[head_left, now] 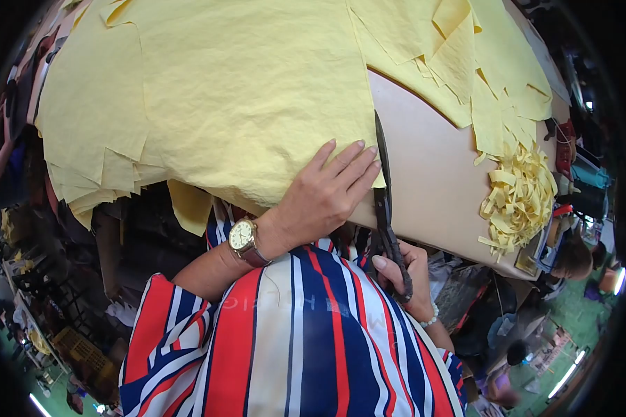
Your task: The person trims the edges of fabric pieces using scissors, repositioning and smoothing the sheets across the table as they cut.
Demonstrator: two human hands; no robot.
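Yellow fabric (222,90) lies in layers over the tabletop, its straight right edge running down to the table's front. My left hand (327,191) rests flat on the cloth's lower right corner, fingers stretched out, a watch (243,235) on its wrist. Black scissors (384,201) point away from me, with their blades along the fabric's right edge. My right hand (407,274) is closed round the scissor handles just past the table's front edge. A beaded bracelet (432,316) circles the right wrist.
Narrow yellow scraps (518,198) are heaped at the table's right end, below more loose yellow cloth (459,55). The bare tan tabletop (428,174) shows right of the scissors. A yellow crate (83,354) stands lower left. Other people are at the far right.
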